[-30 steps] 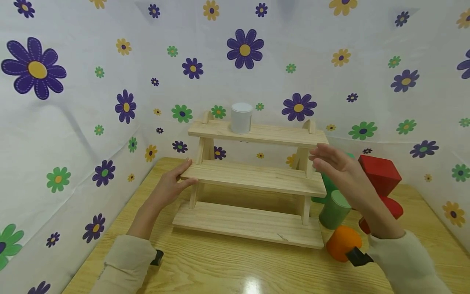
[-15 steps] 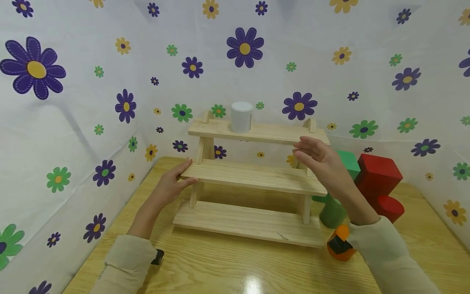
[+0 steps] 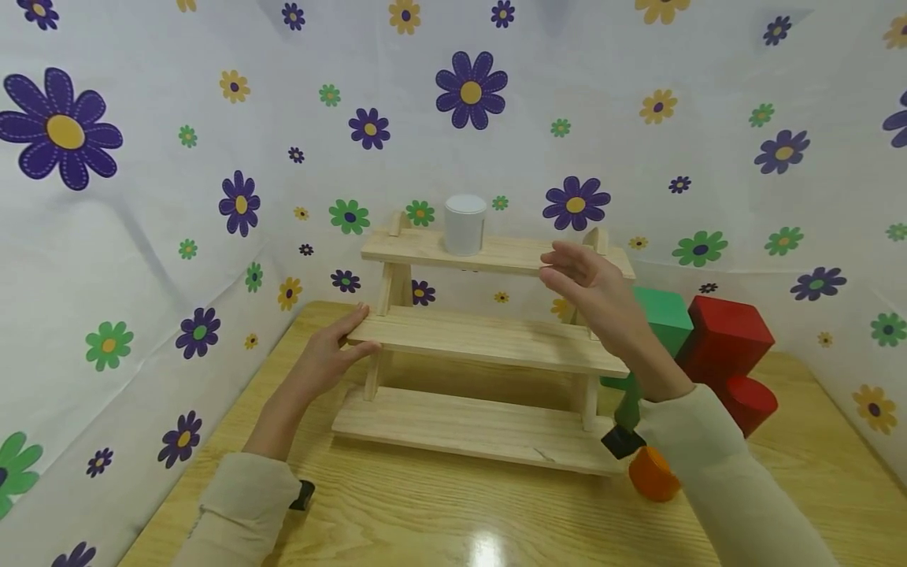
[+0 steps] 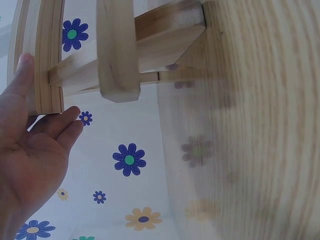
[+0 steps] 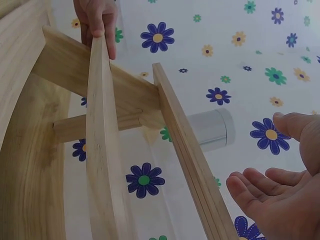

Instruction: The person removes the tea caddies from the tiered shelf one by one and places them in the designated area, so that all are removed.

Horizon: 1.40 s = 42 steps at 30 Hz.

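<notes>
A three-tier wooden shelf (image 3: 489,342) stands on the table. My left hand (image 3: 327,361) holds the left end of its middle board; the left wrist view has the thumb (image 4: 21,75) on one face and the other fingers curling past the board's end. On the top board stands a white cylinder (image 3: 464,227), upright and left of centre. My right hand (image 3: 591,291) hovers in front of the top board's right part, its fingers loosely bent and nothing between them. Seen in the right wrist view, that same hand (image 5: 280,195) is apart from the white cylinder (image 5: 210,130).
Right of the shelf are a green block (image 3: 662,315), a red block (image 3: 730,331), a red cylinder (image 3: 751,400) and an orange round piece (image 3: 653,475). My right forearm partly covers a darker green piece (image 3: 627,409). Flower-printed cloth (image 3: 510,157) rises behind the table (image 3: 397,504).
My right hand has moved left and slightly up, from beside the shelf's right end to in front of the top board. My left hand and the white cylinder have stayed in place.
</notes>
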Each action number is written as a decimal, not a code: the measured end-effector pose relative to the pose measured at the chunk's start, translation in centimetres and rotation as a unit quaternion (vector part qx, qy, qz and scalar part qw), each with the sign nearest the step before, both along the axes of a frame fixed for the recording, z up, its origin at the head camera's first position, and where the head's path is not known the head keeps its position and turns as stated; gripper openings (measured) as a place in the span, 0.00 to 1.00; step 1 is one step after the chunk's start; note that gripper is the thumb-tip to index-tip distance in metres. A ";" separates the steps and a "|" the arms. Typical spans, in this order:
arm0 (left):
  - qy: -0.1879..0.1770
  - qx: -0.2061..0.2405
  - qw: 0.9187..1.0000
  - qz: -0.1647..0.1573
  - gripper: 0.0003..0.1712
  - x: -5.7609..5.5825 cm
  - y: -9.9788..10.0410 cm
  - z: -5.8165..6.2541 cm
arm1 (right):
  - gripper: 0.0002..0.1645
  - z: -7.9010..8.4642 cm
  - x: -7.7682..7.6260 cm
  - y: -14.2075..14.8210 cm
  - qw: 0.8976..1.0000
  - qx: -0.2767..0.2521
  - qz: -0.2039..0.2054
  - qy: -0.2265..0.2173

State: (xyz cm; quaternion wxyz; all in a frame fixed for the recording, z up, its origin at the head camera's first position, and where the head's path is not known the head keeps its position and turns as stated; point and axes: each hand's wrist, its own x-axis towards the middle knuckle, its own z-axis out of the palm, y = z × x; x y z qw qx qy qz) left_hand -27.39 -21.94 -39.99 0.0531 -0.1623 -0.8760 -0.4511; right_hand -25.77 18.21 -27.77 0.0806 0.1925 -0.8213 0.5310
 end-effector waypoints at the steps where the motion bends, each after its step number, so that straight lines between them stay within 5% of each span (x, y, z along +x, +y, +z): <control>1: 0.000 0.000 1.000 0.000 0.46 0.0 0.0 0.0 | 0.39 0.1 -0.3 -0.3 1.000 -0.001 0.001 0.000; 15: 0.001 0.000 1.000 0.000 0.47 0.0 -0.2 -0.2 | 0.39 0.5 -3.7 -4.1 0.999 -0.027 0.001 0.019; 32: 0.002 0.001 1.000 0.002 0.47 -0.1 -0.1 -0.2 | 0.48 1.6 -7.6 -8.7 0.997 -0.067 -0.016 -0.039; 42: 0.004 0.009 1.000 -0.002 0.46 -0.1 -0.1 0.0 | 0.41 1.8 -9.2 -11.4 0.997 -0.070 -0.011 -0.016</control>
